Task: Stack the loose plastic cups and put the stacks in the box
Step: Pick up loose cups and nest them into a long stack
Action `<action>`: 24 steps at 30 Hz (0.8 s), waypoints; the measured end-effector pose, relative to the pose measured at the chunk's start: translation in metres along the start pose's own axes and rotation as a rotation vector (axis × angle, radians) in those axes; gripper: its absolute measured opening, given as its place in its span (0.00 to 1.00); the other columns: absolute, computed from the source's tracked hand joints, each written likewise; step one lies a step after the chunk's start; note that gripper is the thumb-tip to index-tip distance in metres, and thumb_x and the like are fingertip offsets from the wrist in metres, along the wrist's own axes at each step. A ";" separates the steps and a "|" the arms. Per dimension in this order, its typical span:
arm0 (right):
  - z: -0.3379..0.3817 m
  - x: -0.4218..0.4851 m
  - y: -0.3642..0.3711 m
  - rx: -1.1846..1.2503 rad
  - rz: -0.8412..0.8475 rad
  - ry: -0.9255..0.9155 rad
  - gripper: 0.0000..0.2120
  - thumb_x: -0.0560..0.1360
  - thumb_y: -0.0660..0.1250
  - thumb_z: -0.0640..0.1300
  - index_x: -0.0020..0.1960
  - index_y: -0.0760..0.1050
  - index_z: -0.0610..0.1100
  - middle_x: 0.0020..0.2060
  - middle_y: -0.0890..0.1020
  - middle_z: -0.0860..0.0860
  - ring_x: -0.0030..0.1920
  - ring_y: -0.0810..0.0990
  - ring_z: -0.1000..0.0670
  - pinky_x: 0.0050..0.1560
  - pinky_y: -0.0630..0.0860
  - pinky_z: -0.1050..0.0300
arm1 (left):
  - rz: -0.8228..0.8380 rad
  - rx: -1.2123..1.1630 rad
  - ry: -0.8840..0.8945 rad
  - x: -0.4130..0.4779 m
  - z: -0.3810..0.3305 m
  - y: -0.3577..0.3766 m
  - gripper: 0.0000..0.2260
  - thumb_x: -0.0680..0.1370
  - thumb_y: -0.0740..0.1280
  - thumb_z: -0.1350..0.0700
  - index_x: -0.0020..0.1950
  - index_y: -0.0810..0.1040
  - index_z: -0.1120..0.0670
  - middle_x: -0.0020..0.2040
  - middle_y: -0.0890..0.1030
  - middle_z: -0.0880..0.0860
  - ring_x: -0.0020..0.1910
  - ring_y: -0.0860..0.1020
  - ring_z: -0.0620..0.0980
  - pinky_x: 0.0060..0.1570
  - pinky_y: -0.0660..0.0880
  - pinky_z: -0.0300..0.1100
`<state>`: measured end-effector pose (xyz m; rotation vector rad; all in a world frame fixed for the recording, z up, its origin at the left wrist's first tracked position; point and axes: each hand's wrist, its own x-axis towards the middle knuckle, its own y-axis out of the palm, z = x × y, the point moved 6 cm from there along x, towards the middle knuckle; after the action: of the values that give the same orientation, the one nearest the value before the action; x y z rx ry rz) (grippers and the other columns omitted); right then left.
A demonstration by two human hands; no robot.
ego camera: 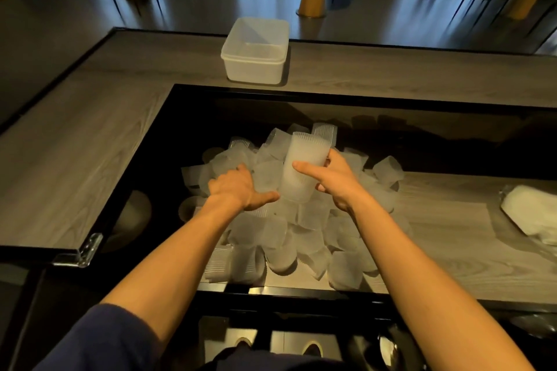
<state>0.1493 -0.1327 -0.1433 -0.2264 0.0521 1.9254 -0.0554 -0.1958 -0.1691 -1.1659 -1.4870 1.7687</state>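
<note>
Left grip [238,187]: palm down on the left side of the pile of loose cups [271,229], fingertips hidden among them. We cannot tell whether it has closed on a cup or only rests there. Risk, as we judge it: a cup dragged from low in the heap would set its neighbours rolling. The front ones lie near the edge of the lower worktop [452,220] and could go over.

Box [256,51]: open, on the upper worktop [90,144], behind the pile and well apart from it. We see nothing in it. Risk: it looks light, so a stack pushed in hard may shove it along.

Stack [304,169]: held tilted above the pile, far end leaning away from us.

Right grip [334,181]: closed round the middle of the stack, index finger laid across its front. Risk: the fingers hold only the outermost cup, so if the stack tips too far the nested ones may slide out. A cup fed in crooked could also jam.

White bag [530,211]: far right on the lower worktop, apart from the pile.
</note>
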 end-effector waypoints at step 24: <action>-0.003 0.001 -0.006 0.027 0.054 -0.002 0.28 0.71 0.79 0.45 0.66 0.72 0.55 0.59 0.81 0.57 0.57 0.80 0.57 0.47 0.79 0.60 | -0.047 -0.450 0.059 0.011 0.000 -0.012 0.40 0.68 0.74 0.34 0.71 0.66 0.54 0.60 0.79 0.56 0.53 0.79 0.57 0.49 0.79 0.50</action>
<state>0.1548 -0.1298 -0.1458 -0.2069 0.0836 1.9770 -0.0621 -0.1837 -0.1606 -1.3668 -1.9196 1.3920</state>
